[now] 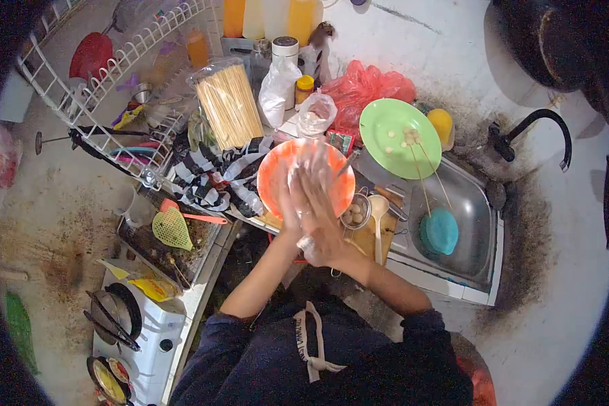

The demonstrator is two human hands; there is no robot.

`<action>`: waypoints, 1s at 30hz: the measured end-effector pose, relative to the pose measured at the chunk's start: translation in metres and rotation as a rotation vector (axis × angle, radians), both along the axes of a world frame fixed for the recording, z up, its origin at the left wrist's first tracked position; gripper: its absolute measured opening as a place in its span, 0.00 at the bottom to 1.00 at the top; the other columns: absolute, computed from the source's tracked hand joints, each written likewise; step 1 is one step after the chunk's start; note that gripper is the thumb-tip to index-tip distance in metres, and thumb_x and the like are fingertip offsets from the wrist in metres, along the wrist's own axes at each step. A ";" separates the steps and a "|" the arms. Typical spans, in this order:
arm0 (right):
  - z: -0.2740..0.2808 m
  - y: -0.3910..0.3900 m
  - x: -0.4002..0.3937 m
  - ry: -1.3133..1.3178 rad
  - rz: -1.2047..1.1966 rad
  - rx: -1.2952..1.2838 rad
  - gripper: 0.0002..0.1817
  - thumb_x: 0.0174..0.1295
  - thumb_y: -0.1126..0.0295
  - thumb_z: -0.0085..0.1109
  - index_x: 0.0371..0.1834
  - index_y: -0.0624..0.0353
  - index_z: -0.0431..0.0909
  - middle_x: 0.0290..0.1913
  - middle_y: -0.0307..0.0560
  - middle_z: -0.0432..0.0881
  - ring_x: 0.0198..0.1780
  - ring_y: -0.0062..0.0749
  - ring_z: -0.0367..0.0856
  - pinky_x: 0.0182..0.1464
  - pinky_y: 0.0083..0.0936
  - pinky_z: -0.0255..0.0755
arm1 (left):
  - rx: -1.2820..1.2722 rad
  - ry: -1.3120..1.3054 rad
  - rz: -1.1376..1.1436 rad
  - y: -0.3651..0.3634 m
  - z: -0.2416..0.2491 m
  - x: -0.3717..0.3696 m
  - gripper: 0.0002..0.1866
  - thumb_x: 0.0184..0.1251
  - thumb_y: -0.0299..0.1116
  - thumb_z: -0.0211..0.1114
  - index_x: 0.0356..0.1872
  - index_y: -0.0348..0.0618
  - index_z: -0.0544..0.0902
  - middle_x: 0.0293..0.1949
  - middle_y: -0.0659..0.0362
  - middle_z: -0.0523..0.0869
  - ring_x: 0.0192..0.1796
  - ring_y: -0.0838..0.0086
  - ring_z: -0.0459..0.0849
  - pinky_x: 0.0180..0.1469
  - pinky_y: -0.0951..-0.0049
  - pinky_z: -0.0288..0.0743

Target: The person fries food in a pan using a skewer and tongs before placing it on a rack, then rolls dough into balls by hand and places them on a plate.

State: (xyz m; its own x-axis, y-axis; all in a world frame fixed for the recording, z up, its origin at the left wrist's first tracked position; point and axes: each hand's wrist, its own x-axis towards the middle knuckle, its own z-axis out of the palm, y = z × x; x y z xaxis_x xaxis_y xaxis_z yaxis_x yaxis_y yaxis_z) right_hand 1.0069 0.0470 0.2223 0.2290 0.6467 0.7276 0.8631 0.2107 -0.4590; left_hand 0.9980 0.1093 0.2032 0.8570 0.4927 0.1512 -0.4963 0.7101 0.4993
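My left hand (290,203) and my right hand (321,227) are pressed palm to palm above an orange-and-white plate (269,172). The fingers point away from me, straight and close together, and their tips are blurred. White powder or paste coats the fingers and a spot near my right wrist. Whatever may lie between the palms is hidden. A metal utensil handle (349,162) rests at the plate's right side. Just right of my hands, a small strainer (363,203) contains several pale balls, beside a cream ladle (379,215).
A green plate (386,122) with pale balls and skewers sits over the sink (474,223), where a teal bowl-like item (440,231) lies. Behind are bundled bamboo skewers (229,107), a white bag (277,91) and a red plastic bag (372,88). A stove (157,335) stands lower left.
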 end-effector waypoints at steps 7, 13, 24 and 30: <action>0.018 0.017 0.000 0.357 -0.701 -0.519 0.34 0.60 0.54 0.33 0.66 0.65 0.46 0.67 0.58 0.48 0.69 0.49 0.41 0.67 0.45 0.29 | -0.009 -0.088 -0.289 -0.011 -0.056 0.017 0.31 0.66 0.54 0.36 0.65 0.47 0.53 0.65 0.57 0.57 0.65 0.65 0.58 0.66 0.67 0.48; -0.009 -0.008 0.016 -0.295 -0.208 -0.473 0.38 0.53 0.58 0.42 0.66 0.64 0.46 0.67 0.57 0.47 0.69 0.50 0.42 0.66 0.46 0.32 | -0.315 -0.140 -0.423 0.011 -0.040 -0.018 0.30 0.66 0.52 0.38 0.64 0.47 0.54 0.64 0.55 0.57 0.65 0.64 0.58 0.66 0.66 0.49; -0.004 -0.014 0.042 -0.393 -0.291 -0.356 0.43 0.46 0.52 0.48 0.65 0.61 0.49 0.68 0.54 0.47 0.69 0.50 0.40 0.66 0.50 0.31 | -0.117 -0.432 -0.312 -0.002 -0.019 0.012 0.32 0.66 0.54 0.32 0.66 0.48 0.46 0.68 0.55 0.44 0.70 0.71 0.43 0.69 0.66 0.38; -0.036 0.013 0.040 0.271 -1.111 -0.346 0.39 0.55 0.50 0.42 0.66 0.63 0.48 0.68 0.54 0.47 0.69 0.49 0.43 0.67 0.42 0.34 | -0.312 -0.208 -0.617 -0.013 -0.048 0.061 0.34 0.63 0.60 0.33 0.66 0.53 0.49 0.67 0.57 0.49 0.68 0.66 0.52 0.66 0.64 0.48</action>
State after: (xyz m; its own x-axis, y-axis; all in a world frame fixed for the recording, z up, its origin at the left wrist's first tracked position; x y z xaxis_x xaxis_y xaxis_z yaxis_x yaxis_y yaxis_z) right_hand 1.0466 0.0597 0.1864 0.9061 0.1498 0.3956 0.3613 -0.7604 -0.5397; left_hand 1.0591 0.0958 0.1551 0.9618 -0.0253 0.2726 -0.0212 0.9858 0.1663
